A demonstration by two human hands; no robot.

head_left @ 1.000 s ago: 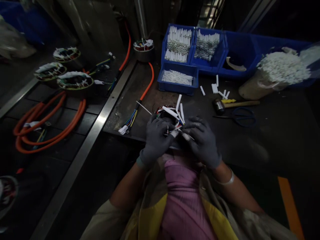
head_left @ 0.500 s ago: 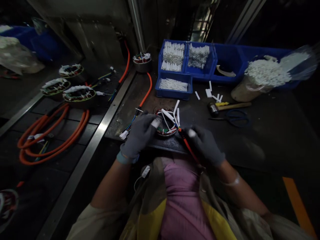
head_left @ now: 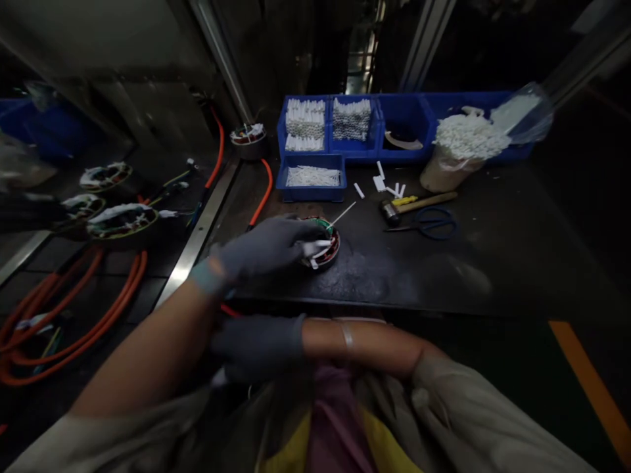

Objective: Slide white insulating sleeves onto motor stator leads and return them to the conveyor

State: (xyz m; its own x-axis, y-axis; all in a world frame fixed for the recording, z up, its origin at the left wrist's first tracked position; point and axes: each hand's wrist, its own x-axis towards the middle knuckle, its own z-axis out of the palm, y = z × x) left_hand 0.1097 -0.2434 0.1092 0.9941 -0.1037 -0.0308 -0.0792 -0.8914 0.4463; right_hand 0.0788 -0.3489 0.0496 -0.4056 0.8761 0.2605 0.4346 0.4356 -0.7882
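Note:
A small round stator (head_left: pixel 329 242) with coloured windings and white sleeves sits near the front edge of the dark bench (head_left: pixel 419 276). My gloved left hand (head_left: pixel 269 246) reaches over it from the left, fingers curled on its rim and on the white sleeves. My gloved right hand (head_left: pixel 256 345) is crossed under my left forearm, below the bench edge, close to a bit of orange cable (head_left: pixel 229 310). Its fingers are hidden in the dark behind my arm.
Blue bins (head_left: pixel 315 141) of white sleeves line the back, beside a bag of white tubes (head_left: pixel 461 148). A hammer (head_left: pixel 417 205) and scissors (head_left: pixel 428 225) lie to the right of the stator. Several stators (head_left: pixel 121 220) with orange cables (head_left: pixel 73 315) rest on the left surface.
My right hand has left the stator and swung left under my left arm, below the bench edge. My left hand stayed on the stator, whose sleeves now lie flatter. The view has shifted.

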